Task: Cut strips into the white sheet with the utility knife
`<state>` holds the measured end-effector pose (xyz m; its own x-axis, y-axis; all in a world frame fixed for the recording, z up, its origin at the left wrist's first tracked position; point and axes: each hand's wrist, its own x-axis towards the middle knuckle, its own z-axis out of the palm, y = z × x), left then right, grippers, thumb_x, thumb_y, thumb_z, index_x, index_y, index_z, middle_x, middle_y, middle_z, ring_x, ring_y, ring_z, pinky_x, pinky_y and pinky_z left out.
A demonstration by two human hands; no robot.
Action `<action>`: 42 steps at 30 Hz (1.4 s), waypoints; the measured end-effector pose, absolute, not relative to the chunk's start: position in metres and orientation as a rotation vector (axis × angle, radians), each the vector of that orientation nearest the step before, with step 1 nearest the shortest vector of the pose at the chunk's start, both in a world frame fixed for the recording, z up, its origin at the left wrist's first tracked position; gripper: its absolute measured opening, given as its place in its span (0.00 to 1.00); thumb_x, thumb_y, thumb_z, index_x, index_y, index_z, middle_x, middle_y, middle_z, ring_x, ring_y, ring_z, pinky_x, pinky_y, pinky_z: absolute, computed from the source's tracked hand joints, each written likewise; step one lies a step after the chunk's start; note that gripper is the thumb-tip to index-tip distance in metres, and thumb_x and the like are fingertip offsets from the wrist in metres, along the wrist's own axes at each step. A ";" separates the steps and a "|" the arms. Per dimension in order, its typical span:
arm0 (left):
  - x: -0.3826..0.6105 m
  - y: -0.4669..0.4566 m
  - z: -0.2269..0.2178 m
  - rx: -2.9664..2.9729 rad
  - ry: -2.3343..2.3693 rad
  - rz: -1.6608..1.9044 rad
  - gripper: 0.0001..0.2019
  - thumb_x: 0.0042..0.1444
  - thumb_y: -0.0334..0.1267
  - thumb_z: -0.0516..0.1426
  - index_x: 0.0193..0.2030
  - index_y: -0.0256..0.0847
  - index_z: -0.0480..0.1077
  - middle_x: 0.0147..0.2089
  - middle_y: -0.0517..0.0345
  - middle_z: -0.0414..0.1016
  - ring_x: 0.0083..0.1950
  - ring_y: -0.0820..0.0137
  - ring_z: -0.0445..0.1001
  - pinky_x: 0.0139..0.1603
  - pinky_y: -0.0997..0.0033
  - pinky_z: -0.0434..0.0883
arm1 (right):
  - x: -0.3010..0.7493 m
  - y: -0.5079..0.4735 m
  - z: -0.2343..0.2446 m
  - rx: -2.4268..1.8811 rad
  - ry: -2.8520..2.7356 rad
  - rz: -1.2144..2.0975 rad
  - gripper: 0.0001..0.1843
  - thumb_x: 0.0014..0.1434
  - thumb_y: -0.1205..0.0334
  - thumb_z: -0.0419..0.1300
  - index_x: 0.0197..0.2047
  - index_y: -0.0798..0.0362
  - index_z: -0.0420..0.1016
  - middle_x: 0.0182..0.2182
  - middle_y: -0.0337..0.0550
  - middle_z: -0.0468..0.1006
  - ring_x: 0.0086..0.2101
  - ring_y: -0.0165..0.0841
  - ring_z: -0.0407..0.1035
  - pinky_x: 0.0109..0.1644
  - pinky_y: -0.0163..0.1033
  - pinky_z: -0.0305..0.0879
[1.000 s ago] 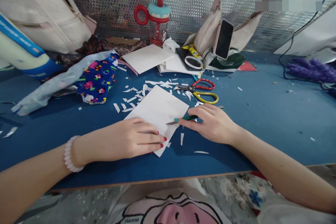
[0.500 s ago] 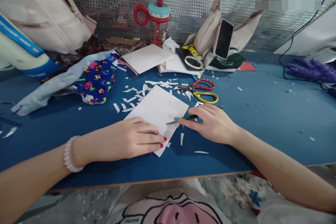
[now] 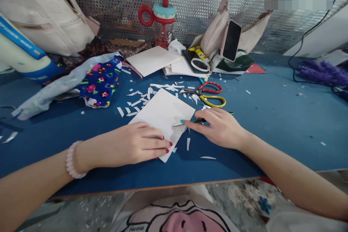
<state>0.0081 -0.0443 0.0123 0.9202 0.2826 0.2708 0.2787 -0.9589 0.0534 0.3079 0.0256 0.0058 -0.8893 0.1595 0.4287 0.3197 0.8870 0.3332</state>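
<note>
We are seeing the white paper (image 3: 170, 107) lying near the centre of the blue worktop (image 3: 272, 123). At its eight o'clock we are laying our left hand (image 3: 136, 143) flat on it, that grip resting open and grasping nothing. At three o'clock our right hand (image 3: 220, 127) is pinching a craft knife (image 3: 200, 120), its grip wrapping closely around it, and the blade is reaching over the paper. Scissors (image 3: 199, 92) (one handle red, one yellow) are lying at two o'clock, white scraps (image 3: 149, 92) at eleven.
</note>
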 end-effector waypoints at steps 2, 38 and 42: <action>0.008 -0.044 0.012 3.066 0.445 0.447 0.18 0.76 0.31 0.43 0.56 0.34 0.74 0.61 0.57 0.77 0.58 0.64 0.73 0.57 0.63 0.67 | 0.308 0.025 0.007 -0.359 -2.667 -0.562 0.18 0.71 0.70 0.47 0.55 0.48 0.73 0.36 0.41 0.76 0.31 0.29 0.68 0.36 0.36 0.58; 0.012 -0.046 0.014 3.071 0.477 0.483 0.18 0.77 0.32 0.43 0.55 0.36 0.74 0.60 0.56 0.78 0.57 0.66 0.75 0.54 0.64 0.68 | 0.311 0.021 0.001 -0.541 -2.780 -0.330 0.22 0.67 0.71 0.47 0.58 0.45 0.73 0.43 0.45 0.72 0.26 0.25 0.63 0.27 0.32 0.55; 0.012 -0.046 0.014 3.079 0.475 0.474 0.18 0.76 0.32 0.44 0.55 0.36 0.75 0.60 0.56 0.78 0.56 0.66 0.75 0.54 0.63 0.69 | 0.312 0.022 -0.001 -0.560 -2.778 -0.280 0.24 0.67 0.71 0.47 0.59 0.43 0.72 0.44 0.45 0.72 0.27 0.26 0.63 0.27 0.32 0.56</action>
<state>0.0116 -0.0457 0.0138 0.9093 0.2929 0.2956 0.2958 -0.9546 0.0358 0.3122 0.0219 -0.0010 -0.8814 0.3472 0.3204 0.4042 0.9053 0.1309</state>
